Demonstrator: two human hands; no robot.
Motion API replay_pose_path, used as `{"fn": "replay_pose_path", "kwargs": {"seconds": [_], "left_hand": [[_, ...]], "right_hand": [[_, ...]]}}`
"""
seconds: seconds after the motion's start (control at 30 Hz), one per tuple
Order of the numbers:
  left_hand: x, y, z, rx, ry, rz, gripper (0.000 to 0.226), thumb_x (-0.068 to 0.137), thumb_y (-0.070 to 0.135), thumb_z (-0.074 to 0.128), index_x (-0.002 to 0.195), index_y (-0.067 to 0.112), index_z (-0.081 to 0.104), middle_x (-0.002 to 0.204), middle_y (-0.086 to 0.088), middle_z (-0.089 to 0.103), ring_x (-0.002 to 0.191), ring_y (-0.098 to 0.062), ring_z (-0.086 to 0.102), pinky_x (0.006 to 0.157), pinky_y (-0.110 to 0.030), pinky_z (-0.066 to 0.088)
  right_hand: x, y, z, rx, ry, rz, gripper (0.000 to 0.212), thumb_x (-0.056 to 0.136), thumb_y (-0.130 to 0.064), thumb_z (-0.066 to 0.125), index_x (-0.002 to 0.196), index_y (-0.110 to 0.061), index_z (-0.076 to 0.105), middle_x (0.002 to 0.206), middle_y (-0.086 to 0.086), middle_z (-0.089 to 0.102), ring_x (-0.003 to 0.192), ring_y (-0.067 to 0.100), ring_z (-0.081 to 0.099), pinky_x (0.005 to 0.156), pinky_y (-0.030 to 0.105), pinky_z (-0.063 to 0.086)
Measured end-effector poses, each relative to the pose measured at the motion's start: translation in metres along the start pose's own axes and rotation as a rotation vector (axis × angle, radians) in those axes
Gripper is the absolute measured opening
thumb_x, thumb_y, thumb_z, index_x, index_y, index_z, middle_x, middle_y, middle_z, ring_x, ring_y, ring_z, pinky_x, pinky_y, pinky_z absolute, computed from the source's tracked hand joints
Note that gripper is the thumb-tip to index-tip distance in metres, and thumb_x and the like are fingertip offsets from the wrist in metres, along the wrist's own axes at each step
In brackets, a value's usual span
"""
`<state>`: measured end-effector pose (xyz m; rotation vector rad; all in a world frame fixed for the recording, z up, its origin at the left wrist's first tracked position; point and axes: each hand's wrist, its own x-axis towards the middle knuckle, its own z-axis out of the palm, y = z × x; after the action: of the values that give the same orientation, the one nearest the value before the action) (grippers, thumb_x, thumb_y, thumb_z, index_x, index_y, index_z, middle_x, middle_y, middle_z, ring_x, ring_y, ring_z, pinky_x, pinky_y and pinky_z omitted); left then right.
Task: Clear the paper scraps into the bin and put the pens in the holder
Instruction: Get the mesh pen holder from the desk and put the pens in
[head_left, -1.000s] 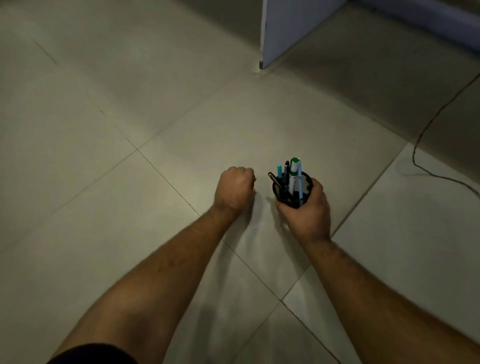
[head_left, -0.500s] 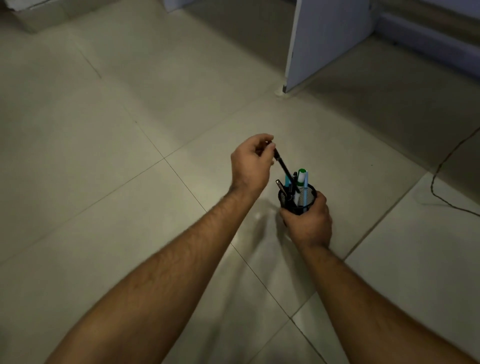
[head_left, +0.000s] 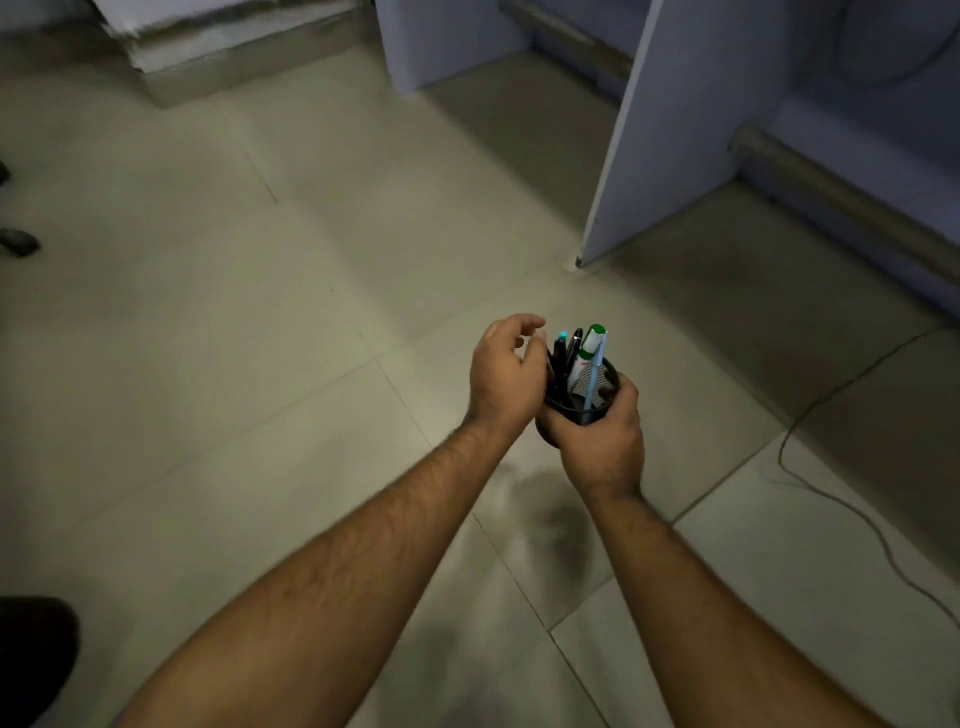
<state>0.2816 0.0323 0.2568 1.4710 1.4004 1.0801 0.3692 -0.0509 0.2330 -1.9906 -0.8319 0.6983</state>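
Gripping holder (head_left: 584, 410): right hand (head_left: 602, 447) fingers wrapped | left hand (head_left: 501, 371) loosely curled beside pens (head_left: 582, 358)

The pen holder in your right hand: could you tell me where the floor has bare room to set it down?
Bare tiles stretch left of the left hand, as far as the dark objects at the left edge. It is tighter to the right: the desk panel and cable hem in the pen holder and right hand.

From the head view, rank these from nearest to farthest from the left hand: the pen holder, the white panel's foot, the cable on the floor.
1. Pen holder, right beside the left hand.
2. White panel's foot, up and to the right.
3. Cable, far right on the floor tiles.
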Motion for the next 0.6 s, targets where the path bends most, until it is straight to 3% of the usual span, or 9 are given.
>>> {"fn": "replay_pose_path", "kwargs": {"seconds": [0.2,0.43,0.6], "left_hand": [[-0.008,0.148,-0.096,-0.014,0.064,-0.16,0.017,0.097,0.021,0.053,0.109,0.018,0.064,0.104,0.002,0.068,0.097,-0.013,0.063,0.085,-0.024,0.051],[-0.014,0.339,-0.22,0.015,0.165,-0.243,0.013,0.09,0.017,0.062,0.101,0.016,0.068,0.087,0.004,0.066,0.078,-0.01,0.06,0.079,-0.025,0.051],[-0.037,0.45,-0.307,-0.024,0.251,-0.315,0.017,0.076,0.029,0.06,0.09,0.022,0.068,0.087,-0.005,0.07,0.087,-0.026,0.067,0.086,-0.041,0.056]], "right_hand": [[-0.048,-0.165,-0.077,0.016,-0.079,-0.022,0.082,0.062,-0.041,0.087,0.132,-0.035,0.043,0.119,-0.011,0.064,0.105,0.011,0.065,0.089,0.033,0.057],[-0.105,-0.365,-0.158,0.069,-0.255,-0.087,0.081,0.059,-0.043,0.085,0.131,-0.034,0.048,0.114,-0.016,0.067,0.101,0.005,0.066,0.088,0.027,0.054],[-0.161,-0.477,-0.202,0.08,-0.381,-0.165,0.078,0.058,-0.043,0.084,0.128,-0.035,0.05,0.113,-0.016,0.067,0.098,0.002,0.066,0.089,0.031,0.057]]}}
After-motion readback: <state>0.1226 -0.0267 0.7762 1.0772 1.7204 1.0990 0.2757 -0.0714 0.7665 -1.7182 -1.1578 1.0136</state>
